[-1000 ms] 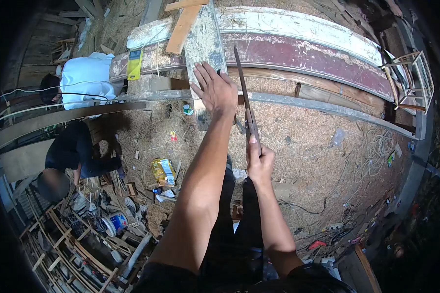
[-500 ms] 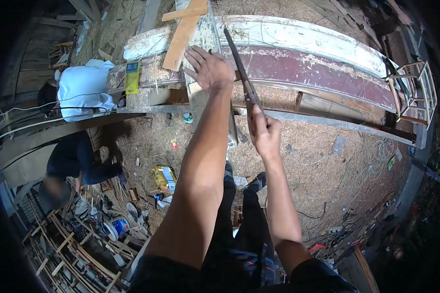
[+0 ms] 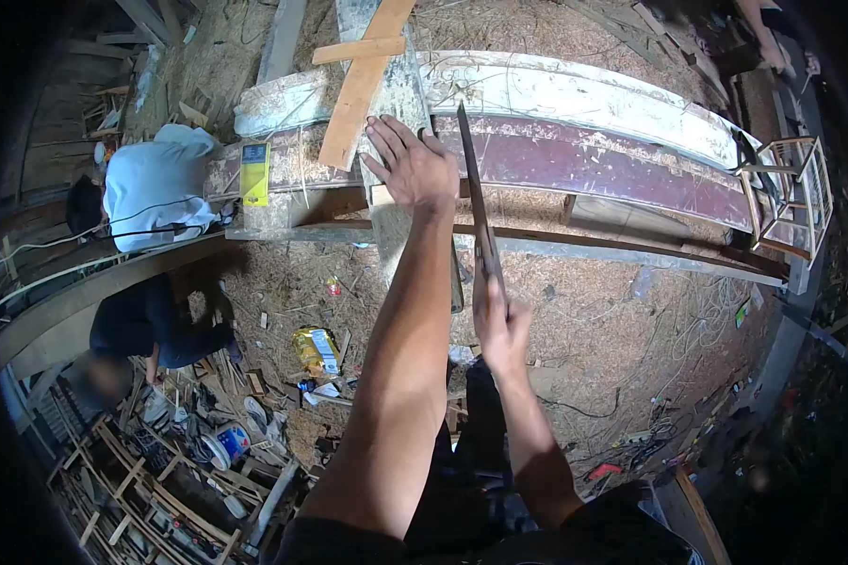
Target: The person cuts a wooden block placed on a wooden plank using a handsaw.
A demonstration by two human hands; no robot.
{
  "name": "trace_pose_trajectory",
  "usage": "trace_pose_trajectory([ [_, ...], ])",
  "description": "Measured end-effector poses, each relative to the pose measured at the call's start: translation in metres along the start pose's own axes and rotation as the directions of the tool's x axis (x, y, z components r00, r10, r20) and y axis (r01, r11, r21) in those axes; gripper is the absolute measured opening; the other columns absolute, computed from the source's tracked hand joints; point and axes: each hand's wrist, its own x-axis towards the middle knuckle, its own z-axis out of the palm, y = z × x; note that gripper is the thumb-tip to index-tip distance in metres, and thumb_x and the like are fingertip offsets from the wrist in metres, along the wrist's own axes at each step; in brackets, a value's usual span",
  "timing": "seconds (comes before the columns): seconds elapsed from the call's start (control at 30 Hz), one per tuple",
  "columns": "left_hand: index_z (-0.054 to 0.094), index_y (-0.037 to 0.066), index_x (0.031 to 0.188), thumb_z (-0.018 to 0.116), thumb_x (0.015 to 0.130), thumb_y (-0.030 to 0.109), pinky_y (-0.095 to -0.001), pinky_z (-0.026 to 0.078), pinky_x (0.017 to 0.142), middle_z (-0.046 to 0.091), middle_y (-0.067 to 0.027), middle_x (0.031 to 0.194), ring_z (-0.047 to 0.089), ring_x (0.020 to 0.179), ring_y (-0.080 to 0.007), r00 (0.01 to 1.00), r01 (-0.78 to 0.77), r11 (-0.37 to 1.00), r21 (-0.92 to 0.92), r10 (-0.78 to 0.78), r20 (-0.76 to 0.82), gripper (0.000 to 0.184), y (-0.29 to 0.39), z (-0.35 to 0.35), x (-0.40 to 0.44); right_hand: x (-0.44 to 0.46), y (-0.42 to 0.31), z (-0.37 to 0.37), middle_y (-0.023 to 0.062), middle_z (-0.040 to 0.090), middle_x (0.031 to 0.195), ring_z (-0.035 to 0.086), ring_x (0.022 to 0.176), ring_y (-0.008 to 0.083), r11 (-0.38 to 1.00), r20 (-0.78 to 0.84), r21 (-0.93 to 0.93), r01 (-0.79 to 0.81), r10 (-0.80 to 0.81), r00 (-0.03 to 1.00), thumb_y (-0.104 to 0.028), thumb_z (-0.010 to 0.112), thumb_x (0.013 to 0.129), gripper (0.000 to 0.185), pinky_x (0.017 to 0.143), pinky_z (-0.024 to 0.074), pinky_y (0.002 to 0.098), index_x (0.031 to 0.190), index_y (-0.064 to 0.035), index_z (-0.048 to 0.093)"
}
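We find the saw (image 3: 478, 202) pointing away from us, blade nearly edge-on, just right of the painted board (image 3: 403, 94) and partly over the maroon plank (image 3: 575, 165). The right hand (image 3: 501, 331) is wrapped around its handle. The left hand (image 3: 415, 171) lies palm down, fingers spread, over the board; a pale wood piece (image 3: 381, 195) shows at its edge, and we cannot tell whether the palm bears on it. Main worry, in our judgement: the blade is just beside the left hand, so a sideways skip could cut the thumb side. No clamp shows, so light pressure could let the piece roll and pinch the blade. Near the fingertips, a long wood strip (image 3: 367, 104) crosses a short strip (image 3: 358, 50); shaking could slide both. Farther out, the yellow packet (image 3: 253, 174) might drop, and shavings (image 3: 575, 330) underfoot could cost us footing.
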Motion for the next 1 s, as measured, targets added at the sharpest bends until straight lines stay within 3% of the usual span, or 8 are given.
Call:
trace_pose_trajectory([
  [0.03, 0.021, -0.007, 0.152, 0.037, 0.099, 0.033, -0.0527, 0.006, 0.121, 0.019, -0.0244, 0.16, 0.014, 0.151, -0.0327, 1.0, -0.004, 1.0, 0.002, 0.004, -0.011, 0.068, -0.001, 0.002, 0.001, -0.019, 0.01, -0.004, -0.002, 0.045, 0.05, 0.042, 0.046, 0.0064, 0.989, -0.001, 0.15, -0.015, 0.016, 1.0, -0.041, 0.054, 0.102, 0.06, 0.042, 0.0294, 0.0287, 0.053, -0.0057, 0.046],
  [0.17, 0.02, -0.007, 0.152, 0.037, 0.099, 0.033, -0.053, 0.005, 0.121, 0.017, -0.0238, 0.161, 0.014, 0.151, -0.0319, 1.0, -0.003, 1.0, 0.016, 0.003, 0.01, 0.069, -0.002, 0.002, 0.001, -0.026, 0.008, -0.007, -0.003, 0.043, 0.051, 0.04, 0.05, 0.0061, 1.0, -0.022, -0.025, 0.006, -0.007, 1.0, -0.038, 0.053, 0.102, 0.058, 0.044, 0.0297, 0.0288, 0.055, -0.0048, 0.047],
  [0.27, 0.02, -0.005, 0.153, 0.035, 0.099, 0.032, -0.0542, 0.006, 0.121, 0.017, -0.0216, 0.162, 0.012, 0.152, -0.0305, 0.999, 0.025, 1.0, 0.0, -0.025, 0.029, 0.067, 0.0, -0.003, -0.004, 0.038, -0.026, 0.013, -0.003, 0.042, 0.051, 0.04, 0.051, 0.0059, 0.999, -0.016, 0.047, -0.006, 0.007, 1.0, -0.038, 0.052, 0.102, 0.057, 0.045, 0.0297, 0.0293, 0.056, -0.0045, 0.048],
  [0.37, 0.021, -0.003, 0.153, 0.034, 0.1, 0.033, -0.0545, 0.007, 0.121, 0.017, -0.0189, 0.162, 0.012, 0.152, -0.0294, 0.998, 0.062, 0.998, -0.008, -0.061, 0.016, 0.066, 0.002, 0.002, 0.002, -0.008, 0.008, -0.009, -0.0038, 0.043, 0.051, 0.039, 0.051, 0.0059, 0.997, -0.01, -0.059, 0.05, -0.051, 0.999, -0.035, 0.054, 0.102, 0.055, 0.045, 0.029, 0.0295, 0.057, -0.0041, 0.048],
  [0.47, 0.021, -0.002, 0.153, 0.033, 0.1, 0.034, -0.055, 0.007, 0.12, 0.017, -0.0185, 0.163, 0.012, 0.152, -0.0289, 0.999, 0.048, 0.999, 0.011, -0.048, 0.009, 0.065, -0.001, 0.007, 0.002, -0.073, 0.041, -0.039, -0.0049, 0.045, 0.052, 0.041, 0.051, 0.005, 0.994, 0.02, 0.104, 0.018, -0.02, 1.0, -0.034, 0.055, 0.101, 0.055, 0.045, 0.0293, 0.0282, 0.055, -0.0053, 0.047],
  [0.77, 0.019, -0.005, 0.153, 0.031, 0.098, 0.035, -0.0543, 0.003, 0.121, 0.018, -0.0191, 0.162, 0.012, 0.152, -0.0289, 0.998, 0.06, 0.997, -0.046, -0.059, 0.025, 0.069, 0.002, 0.006, 0.008, -0.044, 0.009, -0.074, -0.006, 0.043, 0.052, 0.036, 0.049, 0.0046, 0.988, 0.108, 0.105, -0.116, 0.105, 0.989, -0.033, 0.058, 0.1, 0.053, 0.044, 0.0252, 0.0285, 0.054, -0.0079, 0.049],
  [0.87, 0.02, -0.006, 0.153, 0.031, 0.099, 0.035, -0.0541, 0.004, 0.121, 0.019, -0.0207, 0.162, 0.013, 0.152, -0.0293, 0.999, 0.029, 0.999, -0.03, -0.028, 0.025, 0.069, 0.002, 0.004, 0.007, -0.045, 0.001, -0.064, -0.0031, 0.042, 0.05, 0.038, 0.044, 0.0059, 0.998, 0.058, -0.041, -0.055, 0.058, 0.997, -0.033, 0.055, 0.102, 0.053, 0.041, 0.026, 0.0253, 0.056, -0.0083, 0.046],
  [1.0, 0.02, -0.006, 0.153, 0.031, 0.099, 0.035, -0.053, 0.004, 0.121, 0.019, -0.0222, 0.161, 0.013, 0.152, -0.0303, 0.999, 0.037, 0.999, -0.023, -0.037, 0.022, 0.068, 0.003, 0.004, 0.008, -0.021, -0.036, -0.061, -0.0018, 0.043, 0.048, 0.039, 0.043, 0.0066, 0.999, 0.074, 0.01, -0.05, 0.049, 0.996, -0.035, 0.056, 0.101, 0.056, 0.041, 0.0271, 0.0278, 0.055, -0.0058, 0.05],
])
